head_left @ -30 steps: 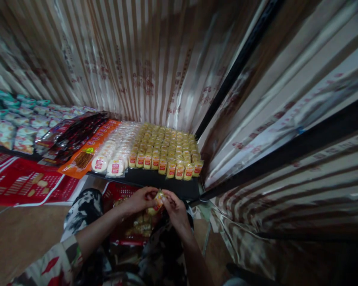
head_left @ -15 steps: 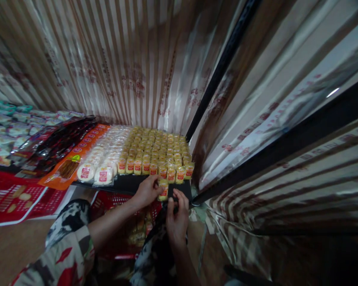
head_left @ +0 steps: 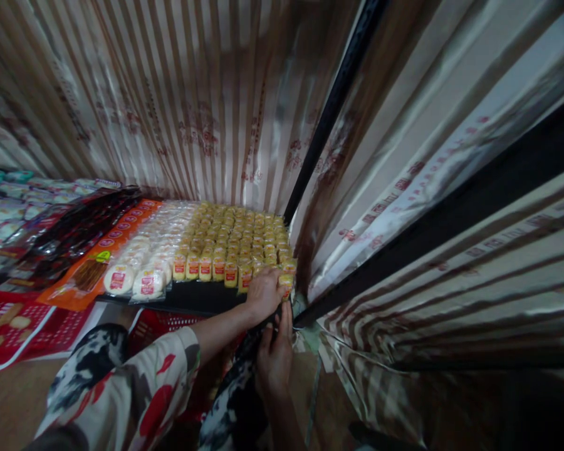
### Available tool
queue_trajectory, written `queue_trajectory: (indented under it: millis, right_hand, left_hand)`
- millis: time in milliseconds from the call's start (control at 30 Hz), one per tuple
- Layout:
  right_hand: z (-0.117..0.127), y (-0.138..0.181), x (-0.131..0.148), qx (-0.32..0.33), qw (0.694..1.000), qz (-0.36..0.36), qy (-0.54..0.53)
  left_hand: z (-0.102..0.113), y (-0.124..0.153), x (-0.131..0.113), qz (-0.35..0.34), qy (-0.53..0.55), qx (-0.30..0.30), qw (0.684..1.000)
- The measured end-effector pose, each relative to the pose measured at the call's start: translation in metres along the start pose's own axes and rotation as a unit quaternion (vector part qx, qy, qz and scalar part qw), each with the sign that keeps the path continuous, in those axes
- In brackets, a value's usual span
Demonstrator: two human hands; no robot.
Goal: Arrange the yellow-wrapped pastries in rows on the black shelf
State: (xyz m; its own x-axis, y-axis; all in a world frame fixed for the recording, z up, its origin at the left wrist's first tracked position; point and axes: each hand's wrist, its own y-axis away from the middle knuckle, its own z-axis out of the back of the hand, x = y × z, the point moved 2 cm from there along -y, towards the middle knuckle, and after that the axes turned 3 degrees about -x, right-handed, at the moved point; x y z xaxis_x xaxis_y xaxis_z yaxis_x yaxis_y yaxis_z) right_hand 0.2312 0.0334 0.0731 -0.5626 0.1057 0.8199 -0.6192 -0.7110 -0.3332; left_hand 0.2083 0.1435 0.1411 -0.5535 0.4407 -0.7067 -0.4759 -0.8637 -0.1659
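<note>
At the right front of the shelf, my left hand (head_left: 264,293) is closed, with its fingertips at a small yellow snack packet (head_left: 286,285) with a red label. Just below it, my right hand (head_left: 276,357) has its fingers stretched upward and its thumb apart. Its fingertips reach the lower end of that packet; whether they touch it I cannot tell. Behind and to the left stand close rows of the same yellow packets (head_left: 219,262). My left hand hides part of the front row.
Left of the rows lie round white packs (head_left: 149,283), an orange bag (head_left: 82,275) and dark packs (head_left: 70,228). The black shelf edge (head_left: 197,295) runs in front. A red basket (head_left: 160,321) sits below, partly hidden by my sleeve. A black post (head_left: 331,119) and striped sheeting (head_left: 207,94) border the shelf.
My left hand has moved right along the front row to the packet at the end. My right hand has come close beneath it. The view has shifted slightly to the right.
</note>
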Motion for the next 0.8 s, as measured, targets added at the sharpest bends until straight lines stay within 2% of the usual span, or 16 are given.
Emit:
queue_trajectory:
  millis: [267,467,600,700,800]
  right_hand:
    - [-0.006,-0.015,-0.003,0.001,1.000,0.007,0.001]
    - [-0.012,-0.025,-0.007,0.006,1.000,0.015,-0.006]
    - [-0.015,-0.028,-0.013,0.005,1.000,0.009,0.001]
    - [-0.018,-0.029,-0.018,0.005,1.000,0.009,0.007]
    - [-0.022,-0.029,-0.023,0.001,1.000,0.015,0.018]
  left_hand:
    - [-0.021,-0.005,-0.007,-0.014,-0.015,0.014,1.000]
    - [-0.026,-0.009,-0.009,0.010,-0.034,0.028,0.999]
    - [-0.025,-0.010,-0.006,0.019,-0.009,0.013,1.000]
    - [-0.021,-0.006,0.000,-0.008,0.029,-0.018,0.999]
    - [-0.016,0.003,0.009,-0.062,0.054,-0.044,0.996]
